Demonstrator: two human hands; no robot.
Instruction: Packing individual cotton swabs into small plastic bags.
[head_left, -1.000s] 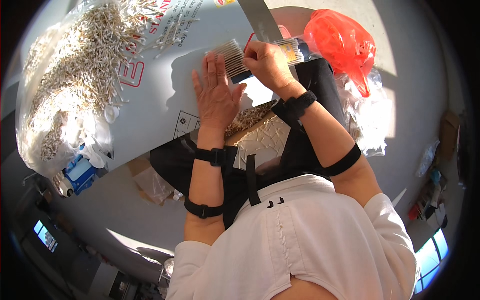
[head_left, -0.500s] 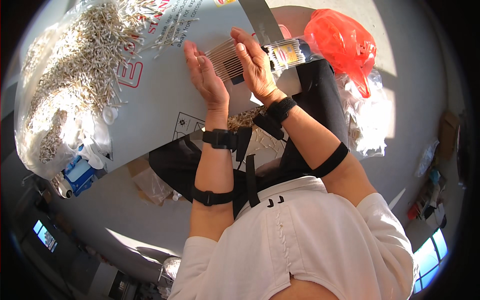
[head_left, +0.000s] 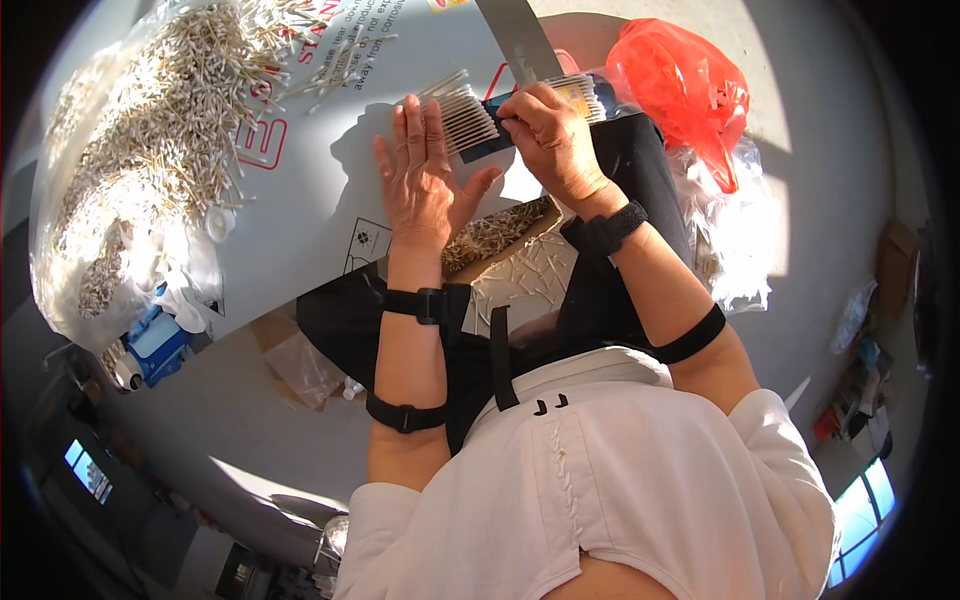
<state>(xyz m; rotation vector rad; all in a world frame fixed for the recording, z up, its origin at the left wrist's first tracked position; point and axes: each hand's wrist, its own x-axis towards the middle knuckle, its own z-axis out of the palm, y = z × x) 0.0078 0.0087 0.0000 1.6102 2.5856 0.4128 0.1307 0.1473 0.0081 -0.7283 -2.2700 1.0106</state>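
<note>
A row of cotton swabs (head_left: 468, 120) lies side by side over a dark blue strip (head_left: 485, 147) on the grey printed table surface. My left hand (head_left: 422, 190) lies flat with its fingers stretched out, their tips against the left ends of the swabs. At the row's right end my right hand (head_left: 560, 145) is closed in a pinch over the dark strip. What sits between its fingertips is hidden. Just beyond that hand is a swab pack (head_left: 578, 95) with a yellow label, partly covered by the fingers.
A large clear bag of loose cotton swabs (head_left: 170, 130) spreads over the table's left side, with a blue-and-white container (head_left: 160, 348) below it. A box of swabs (head_left: 500, 238) sits at my lap. On the right are a red plastic bag (head_left: 685, 90) and clear plastic bags (head_left: 730, 240).
My hands have moved apart from around the swabs. The left now lies flat at their left ends; the right has gone from upright to a pinch at the right end.
</note>
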